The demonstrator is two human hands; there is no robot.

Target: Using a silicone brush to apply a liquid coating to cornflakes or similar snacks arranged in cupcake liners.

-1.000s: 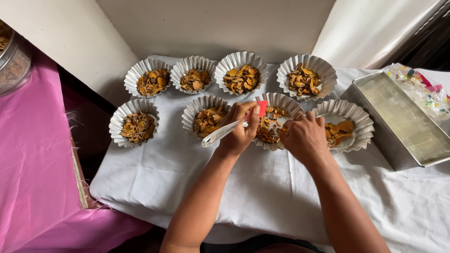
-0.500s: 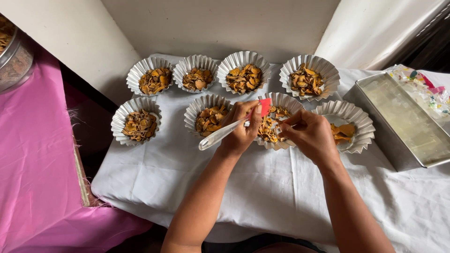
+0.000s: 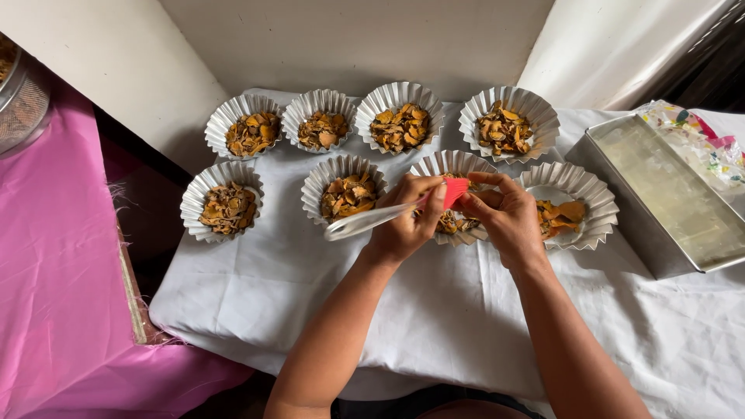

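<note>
Several fluted foil cups of orange-brown dried pieces stand in two rows on a white cloth. My left hand grips a brush with a clear handle and red bristles, held over the third cup of the near row. My right hand pinches the red bristle end with its fingertips. It hovers over the same cup and partly hides it. The near right cup holds only a few pieces.
A rectangular metal tray lies at the right, with a colourful plastic wrapper behind it. A pink cloth covers the surface at the left, with a metal sieve on it. Walls close off the back.
My right hand has come up from the cup's edge to the red bristles and now pinches them. My left hand has kept the brush nearly still.
</note>
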